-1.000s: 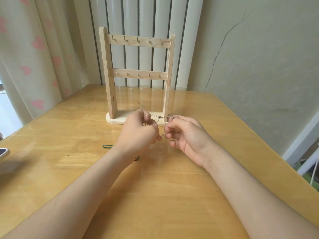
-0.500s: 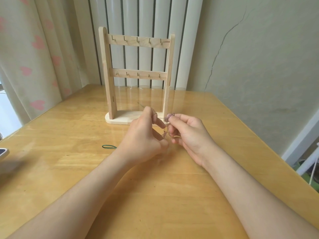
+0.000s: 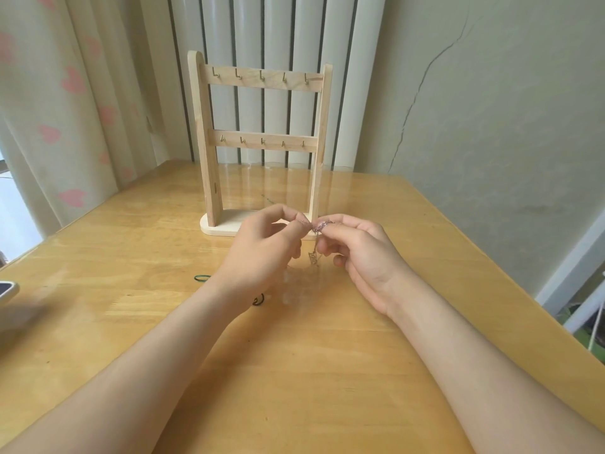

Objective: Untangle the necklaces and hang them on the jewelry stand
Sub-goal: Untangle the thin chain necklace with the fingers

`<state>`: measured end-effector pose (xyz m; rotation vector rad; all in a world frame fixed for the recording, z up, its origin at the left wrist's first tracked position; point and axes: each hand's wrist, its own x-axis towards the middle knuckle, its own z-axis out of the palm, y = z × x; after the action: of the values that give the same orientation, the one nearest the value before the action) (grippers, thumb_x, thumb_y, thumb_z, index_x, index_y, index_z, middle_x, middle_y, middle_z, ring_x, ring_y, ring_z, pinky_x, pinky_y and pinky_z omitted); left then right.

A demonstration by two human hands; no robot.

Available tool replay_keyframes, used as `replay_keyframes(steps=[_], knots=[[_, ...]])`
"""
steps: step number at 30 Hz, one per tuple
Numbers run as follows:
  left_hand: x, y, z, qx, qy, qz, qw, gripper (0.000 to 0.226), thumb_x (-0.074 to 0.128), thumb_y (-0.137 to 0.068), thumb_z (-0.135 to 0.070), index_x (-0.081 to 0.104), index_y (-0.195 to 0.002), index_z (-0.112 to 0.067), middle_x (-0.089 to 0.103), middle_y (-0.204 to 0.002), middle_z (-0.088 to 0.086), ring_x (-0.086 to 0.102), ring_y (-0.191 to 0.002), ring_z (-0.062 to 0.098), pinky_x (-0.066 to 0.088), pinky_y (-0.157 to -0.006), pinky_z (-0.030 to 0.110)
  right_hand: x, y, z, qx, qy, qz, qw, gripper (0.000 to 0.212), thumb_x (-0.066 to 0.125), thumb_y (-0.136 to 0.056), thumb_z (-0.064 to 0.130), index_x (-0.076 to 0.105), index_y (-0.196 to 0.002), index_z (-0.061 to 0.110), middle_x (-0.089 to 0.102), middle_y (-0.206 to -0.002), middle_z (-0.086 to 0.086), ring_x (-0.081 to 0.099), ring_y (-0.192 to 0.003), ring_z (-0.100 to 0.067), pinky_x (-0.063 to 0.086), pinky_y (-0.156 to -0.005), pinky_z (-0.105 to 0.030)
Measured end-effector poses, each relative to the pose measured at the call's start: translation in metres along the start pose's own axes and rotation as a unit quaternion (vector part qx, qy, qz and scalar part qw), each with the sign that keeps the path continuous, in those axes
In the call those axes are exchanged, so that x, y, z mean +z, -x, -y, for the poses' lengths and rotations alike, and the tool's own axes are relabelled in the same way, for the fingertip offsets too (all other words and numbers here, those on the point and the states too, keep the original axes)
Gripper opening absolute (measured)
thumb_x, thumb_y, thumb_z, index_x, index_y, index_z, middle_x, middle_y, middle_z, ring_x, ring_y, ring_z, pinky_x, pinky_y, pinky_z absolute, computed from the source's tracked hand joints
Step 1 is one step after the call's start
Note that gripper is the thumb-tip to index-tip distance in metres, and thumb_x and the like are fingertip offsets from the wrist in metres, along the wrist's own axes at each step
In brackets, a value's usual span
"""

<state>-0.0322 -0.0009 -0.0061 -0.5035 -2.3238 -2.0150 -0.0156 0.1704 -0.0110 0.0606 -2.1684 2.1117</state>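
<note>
A wooden jewelry stand (image 3: 209, 139) with two rails of small hooks stands at the back of the table; nothing hangs on it. Just in front of its base, my left hand (image 3: 262, 253) and my right hand (image 3: 357, 253) are held close together above the table. Both pinch a thin tangled necklace chain (image 3: 319, 226) between thumb and fingers. A small pendant (image 3: 313, 258) dangles from the chain between the two hands. A dark cord (image 3: 258, 301) peeks out from under my left wrist on the table.
A green elastic loop (image 3: 202, 278) lies on the wooden table (image 3: 327, 371) left of my left hand. A blurred device (image 3: 6, 291) sits at the left edge. Curtain, radiator and wall stand behind the table.
A second ago the chain was stretched level between my hands. They then drew together, bunching the chain at my fingertips, and the pendant now hangs between them.
</note>
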Motion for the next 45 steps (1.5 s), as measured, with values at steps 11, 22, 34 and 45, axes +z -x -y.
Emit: replay_keyframes(steps=[11, 22, 34, 45], knots=[[-0.0008, -0.0049, 0.0013, -0.055, 0.091, -0.027, 0.994, 0.022, 0.055, -0.1, -0.014, 0.072, -0.092, -0.003, 0.04, -0.066, 0.001, 0.035, -0.051, 0.015, 0.051, -0.07, 0.04, 0.0001, 0.0036, 0.0029, 0.001, 0.031, -0.011, 0.999, 0.021, 0.061, -0.095, 0.009, 0.079, -0.101, 0.016, 0.071, -0.074, -0.005, 0.065, -0.079, -0.015, 0.04, -0.085, -0.038], [-0.0022, -0.0034, 0.0014, -0.044, 0.064, -0.031, 0.997, 0.015, 0.062, -0.099, -0.017, 0.07, -0.087, -0.012, 0.044, -0.061, -0.01, 0.038, -0.048, 0.011, 0.04, -0.055, 0.03, 0.0033, 0.0072, 0.0034, -0.005, 0.094, -0.009, 0.996, 0.017, 0.07, -0.099, 0.027, 0.08, -0.096, 0.015, 0.067, -0.06, -0.006, 0.06, -0.07, -0.016, 0.041, -0.081, -0.034], [-0.0026, 0.0016, 0.0011, 0.064, -0.108, -0.057, 0.99, 0.012, 0.069, -0.087, -0.014, 0.067, -0.075, -0.015, 0.049, -0.068, 0.0, 0.046, -0.051, 0.012, 0.042, -0.046, 0.023, 0.0032, 0.0064, 0.0067, 0.007, 0.083, -0.005, 0.997, 0.019, 0.064, -0.104, 0.016, 0.077, -0.092, 0.011, 0.064, -0.057, -0.006, 0.058, -0.061, -0.012, 0.043, -0.064, -0.023], [-0.0022, -0.0007, 0.0049, 0.13, -0.234, -0.089, 0.959, 0.013, 0.082, -0.081, -0.043, 0.075, -0.073, -0.035, 0.046, -0.06, -0.01, 0.061, -0.074, 0.019, 0.038, -0.06, 0.01, 0.0003, 0.0064, 0.0054, 0.012, 0.079, -0.009, 0.997, 0.021, 0.062, -0.105, 0.016, 0.076, -0.091, 0.009, 0.062, -0.055, -0.003, 0.061, -0.061, -0.014, 0.042, -0.064, -0.021]])
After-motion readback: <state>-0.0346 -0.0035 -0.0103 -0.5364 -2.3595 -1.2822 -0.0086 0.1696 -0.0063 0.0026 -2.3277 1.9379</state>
